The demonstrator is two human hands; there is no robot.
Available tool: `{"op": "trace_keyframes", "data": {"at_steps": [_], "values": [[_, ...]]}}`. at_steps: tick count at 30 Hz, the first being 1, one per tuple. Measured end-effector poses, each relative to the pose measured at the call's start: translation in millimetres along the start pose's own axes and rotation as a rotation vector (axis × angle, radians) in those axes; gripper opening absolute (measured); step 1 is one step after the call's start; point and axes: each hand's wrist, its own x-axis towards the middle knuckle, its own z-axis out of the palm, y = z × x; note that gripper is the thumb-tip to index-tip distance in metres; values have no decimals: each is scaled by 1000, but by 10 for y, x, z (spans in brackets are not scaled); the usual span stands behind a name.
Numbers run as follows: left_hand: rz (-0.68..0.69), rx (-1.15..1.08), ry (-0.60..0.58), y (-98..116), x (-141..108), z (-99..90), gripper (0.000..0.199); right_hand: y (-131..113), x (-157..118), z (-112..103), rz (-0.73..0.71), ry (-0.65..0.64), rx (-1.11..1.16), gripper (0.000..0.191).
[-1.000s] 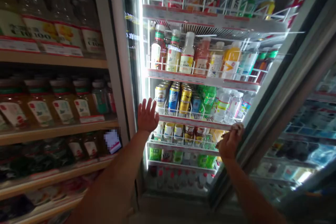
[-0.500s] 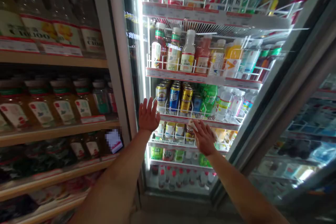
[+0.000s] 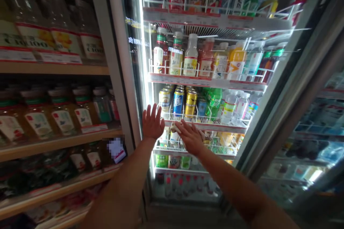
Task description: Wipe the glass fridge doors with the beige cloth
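My left hand (image 3: 153,122) is spread, fingers up, and appears to lie flat on the glass door (image 3: 134,75) of a lit drinks fridge, near its left edge. My right hand (image 3: 191,139) presses a pale cloth (image 3: 175,128) against the glass, fingers stretched over it. Part of the cloth pokes out to the left of the fingers; the rest is under the hand. Behind the glass, just above my hands, stand a blue can (image 3: 178,103) and a gold can (image 3: 190,103) on a wire shelf.
Left of the fridge, wooden shelves (image 3: 53,146) hold rows of bottled juice (image 3: 63,120). A small screen (image 3: 116,149) with a blurred-out picture is at the shelf's right end. The door's metal frame (image 3: 279,114) runs down the right, with another glass-fronted fridge (image 3: 309,139) beyond.
My right hand has slid left across the glass with the cloth, closer to my left hand. My left hand stays in about the same place. The view has shifted slightly.
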Motion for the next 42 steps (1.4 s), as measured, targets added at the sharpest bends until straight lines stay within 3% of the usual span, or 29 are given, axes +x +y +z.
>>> {"op": "trace_keyframes", "data": {"at_steps": [5,11,14,17,20,24,26,28,33,35,37,40,42], "values": [[11,29,-6,2,-3,-6,69,2,480,-78,162,103,-2,50],[-35,-6,-56,-32,-47,15,63,-86,287,-6,-31,-73,72,56],[-73,-12,-92,-49,-77,34,61,143,300,-169,15,-25,28,53],[-80,-15,-82,-54,-92,46,61,461,348,-380,225,146,-66,46],[-79,-30,-75,-57,-73,48,63,581,126,-441,285,201,-114,42],[-40,-39,-48,-42,-19,38,65,419,-439,-367,13,-11,-62,46],[-36,-41,-47,-2,-43,20,66,404,-576,-393,-66,-67,-51,45],[-60,-54,-78,58,-148,-6,66,519,-547,-489,10,-24,-83,43],[-20,-11,-163,125,-653,-33,73,912,-338,-690,378,260,-205,44],[9,16,-152,89,-812,-5,75,834,-453,-586,419,282,-208,47],[22,20,-135,45,-902,38,76,595,-680,-368,374,221,-172,50],[6,14,-103,-3,-956,102,75,183,-979,-1,77,6,-33,50],[-2,10,-101,-20,-979,131,74,41,-984,141,-110,-86,32,46]]}}
